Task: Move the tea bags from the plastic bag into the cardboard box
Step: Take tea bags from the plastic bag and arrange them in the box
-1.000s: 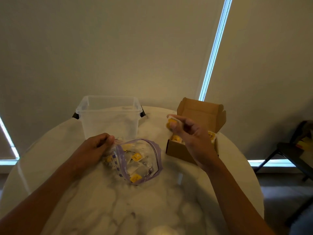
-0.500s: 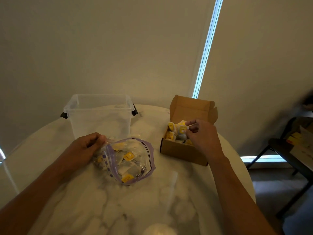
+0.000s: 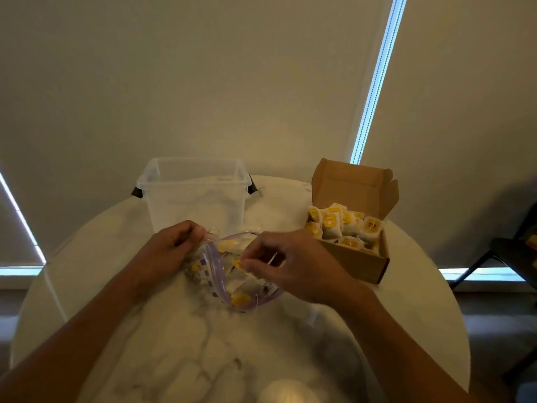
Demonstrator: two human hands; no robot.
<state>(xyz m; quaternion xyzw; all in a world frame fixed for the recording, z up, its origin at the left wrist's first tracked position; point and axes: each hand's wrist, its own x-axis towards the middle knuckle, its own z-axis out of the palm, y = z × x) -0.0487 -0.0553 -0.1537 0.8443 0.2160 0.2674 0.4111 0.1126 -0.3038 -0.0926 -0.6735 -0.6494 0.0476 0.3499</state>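
Note:
A clear plastic bag with a purple zip rim lies open on the marble table, several yellow-tagged tea bags inside. My left hand grips the bag's left rim and holds the mouth open. My right hand reaches into the mouth, its fingertips pinching a tea bag by its yellow tag. To the right stands the open cardboard box, lid flap up, packed with several tea bags.
An empty clear plastic bin with black handles stands behind the bag. The round marble table ends close behind the bin and box. A dark chair stands on the floor to the right.
My right hand left the cardboard box, came back left to the plastic bag and pinched a tea bag inside. My left hand kept its hold on the bag's rim.

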